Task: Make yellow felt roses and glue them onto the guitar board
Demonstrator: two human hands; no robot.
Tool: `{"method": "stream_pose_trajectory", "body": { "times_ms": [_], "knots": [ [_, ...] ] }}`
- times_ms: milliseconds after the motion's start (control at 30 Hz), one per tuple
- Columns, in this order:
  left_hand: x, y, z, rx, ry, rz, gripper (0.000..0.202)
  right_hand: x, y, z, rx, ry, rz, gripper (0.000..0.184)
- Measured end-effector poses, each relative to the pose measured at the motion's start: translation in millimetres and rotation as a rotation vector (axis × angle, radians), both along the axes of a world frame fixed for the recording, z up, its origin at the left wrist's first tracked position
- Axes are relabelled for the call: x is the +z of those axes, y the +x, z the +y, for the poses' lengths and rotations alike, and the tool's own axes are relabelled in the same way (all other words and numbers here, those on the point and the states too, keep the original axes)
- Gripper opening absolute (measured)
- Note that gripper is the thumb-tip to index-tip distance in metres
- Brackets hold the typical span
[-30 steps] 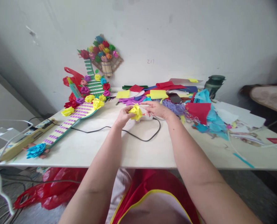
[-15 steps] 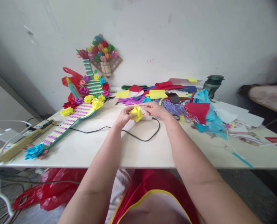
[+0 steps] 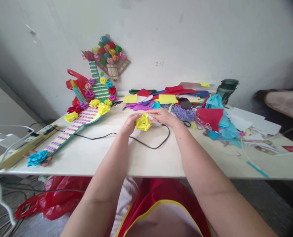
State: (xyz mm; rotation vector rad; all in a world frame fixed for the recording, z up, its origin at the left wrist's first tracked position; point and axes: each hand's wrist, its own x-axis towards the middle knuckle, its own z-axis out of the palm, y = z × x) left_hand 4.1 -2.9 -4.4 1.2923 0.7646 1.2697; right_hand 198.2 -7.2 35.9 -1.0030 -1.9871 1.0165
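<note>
A crumpled yellow paper flower [image 3: 143, 122] is held between both hands above the white table [image 3: 141, 158]. My left hand [image 3: 129, 123] is closed around its left side. My right hand [image 3: 162, 116] pinches its top right edge with curled fingers. A black cable [image 3: 146, 144] loops on the table just below the hands.
A striped paper guitar shape [image 3: 72, 128] with paper roses lies at the left, a flower craft [image 3: 109, 59] leans on the wall. Coloured paper sheets [image 3: 166, 98], purple threads [image 3: 183, 113], a phone [image 3: 184, 103] and a dark jar [image 3: 226, 89] crowd the back right. A power strip [image 3: 30, 140] sits far left.
The yellow flower has been turned slightly and sits a little lower in the hands. My right hand's fingers have closed in on it from a more spread pose.
</note>
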Motion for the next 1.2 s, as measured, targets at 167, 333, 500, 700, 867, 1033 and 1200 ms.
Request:
{"method": "stream_pose_trajectory", "body": {
  "times_ms": [167, 333, 500, 700, 867, 1033, 1200],
  "knots": [
    [-4.2, -1, 4, 0.021, -0.025, 0.029, 0.025, -5.7, -5, 4, 0.030, 0.051, -0.040, 0.040],
    [-4.0, -2, 4, 0.046, -0.031, 0.018, 0.024, -12.6, -7, 10, 0.025, 0.115, -0.058, 0.036],
    [-4.3, -2, 4, 0.082, -0.020, 0.020, 0.021, -17.7, -8, 15, 0.044, 0.225, -0.075, 0.036],
    [-4.3, -1, 3, 0.101, -0.010, 0.035, 0.022, -18.7, -6, 18, -0.009, 0.343, -0.197, 0.036],
    [-2.7, 0, 1, 0.100, -0.012, 0.030, 0.021, -14.8, -6, 13, -0.041, 0.377, -0.270, 0.036],
    [-3.4, 0, 1, 0.089, -0.013, 0.036, 0.019, -10.6, -7, 9, -0.064, 0.388, -0.315, 0.035],
    [-5.0, -2, 2, 0.101, -0.005, 0.056, 0.019, -12.7, -7, 11, -0.055, 0.398, -0.314, 0.034]
  ]
}}
